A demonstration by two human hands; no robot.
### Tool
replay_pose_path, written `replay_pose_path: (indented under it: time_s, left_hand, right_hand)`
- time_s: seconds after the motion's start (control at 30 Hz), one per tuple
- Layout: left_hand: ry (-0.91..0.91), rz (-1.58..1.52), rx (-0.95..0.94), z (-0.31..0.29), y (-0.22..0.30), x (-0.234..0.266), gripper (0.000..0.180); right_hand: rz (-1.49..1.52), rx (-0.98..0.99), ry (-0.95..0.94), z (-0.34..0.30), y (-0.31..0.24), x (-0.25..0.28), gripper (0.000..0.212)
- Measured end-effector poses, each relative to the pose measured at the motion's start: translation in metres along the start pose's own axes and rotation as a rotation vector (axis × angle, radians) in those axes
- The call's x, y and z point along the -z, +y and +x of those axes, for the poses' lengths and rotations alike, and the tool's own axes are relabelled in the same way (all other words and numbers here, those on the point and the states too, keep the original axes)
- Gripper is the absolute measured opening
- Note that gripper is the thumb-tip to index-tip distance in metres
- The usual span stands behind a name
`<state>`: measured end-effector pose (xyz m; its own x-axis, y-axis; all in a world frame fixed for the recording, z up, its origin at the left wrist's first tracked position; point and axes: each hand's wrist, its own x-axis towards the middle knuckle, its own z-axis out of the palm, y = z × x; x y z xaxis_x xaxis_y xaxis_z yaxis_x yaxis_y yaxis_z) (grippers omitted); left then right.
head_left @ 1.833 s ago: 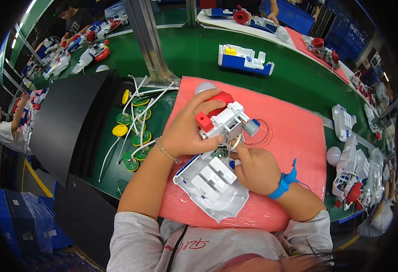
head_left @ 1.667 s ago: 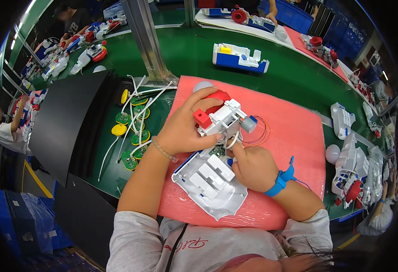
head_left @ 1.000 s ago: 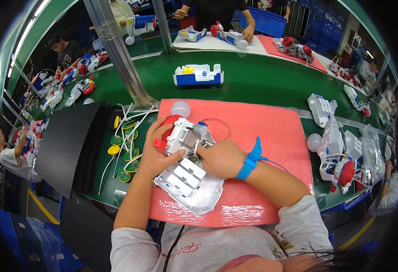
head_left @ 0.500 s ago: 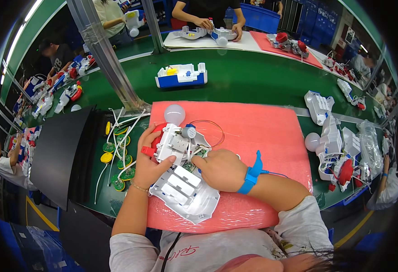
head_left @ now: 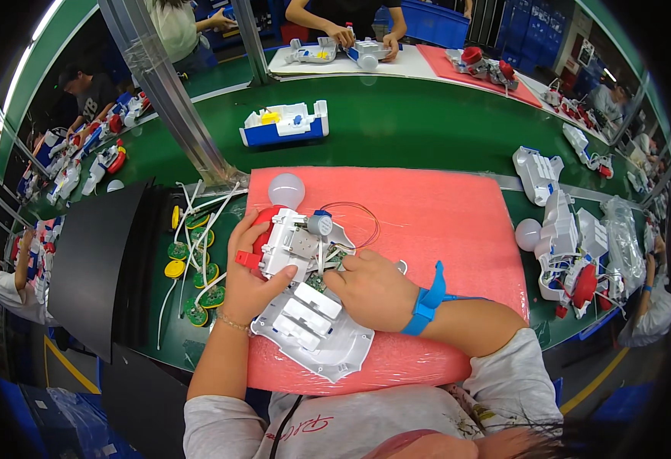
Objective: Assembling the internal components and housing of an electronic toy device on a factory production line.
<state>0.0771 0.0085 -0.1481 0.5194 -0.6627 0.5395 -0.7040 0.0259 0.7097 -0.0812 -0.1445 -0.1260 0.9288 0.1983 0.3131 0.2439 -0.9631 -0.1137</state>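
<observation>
An opened white plastic housing (head_left: 328, 353) lies on the pink foam pad (head_left: 450, 229) in front of me. Its upper part is a white module (head_left: 280, 249) with a red piece (head_left: 263, 241), a round white bulb (head_left: 286, 191) and a small silver motor (head_left: 320, 224). My left hand (head_left: 253, 279) wraps round the module's left side, thumb on its lower edge. A green circuit board (head_left: 317, 280) with white connectors shows between my hands. My right hand (head_left: 377, 291), with a blue wrist strap (head_left: 425, 300), has its fingers curled down at the board; what they pinch is hidden.
Green round boards with white cables (head_left: 198, 275) lie left of the pad, beside a black sheet (head_left: 94, 268). Another opened housing (head_left: 561, 245) stands right. A blue-and-white shell (head_left: 285, 124) sits on the green belt (head_left: 396, 126). A co-worker's hands (head_left: 343, 35) work across it.
The blue-and-white shell has moved left along the belt. My left hand keeps its hold, and my right fingers have shifted slightly at the board. The whole view has shifted a little.
</observation>
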Motion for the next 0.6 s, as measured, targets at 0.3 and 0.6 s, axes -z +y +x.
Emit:
replay_pose_path:
  time_s: [0.3,0.6]
  left_hand:
    - [-0.001,-0.019,0.03,0.0,0.003,-0.002,0.067]
    - [0.012,-0.041,0.026,-0.005,-0.004,0.001,0.064]
  right_hand:
    - [0.044,-0.057,-0.108,0.004,0.002,0.002,0.01]
    - [0.023,-0.023,-0.159,0.014,0.003,0.003,0.011]
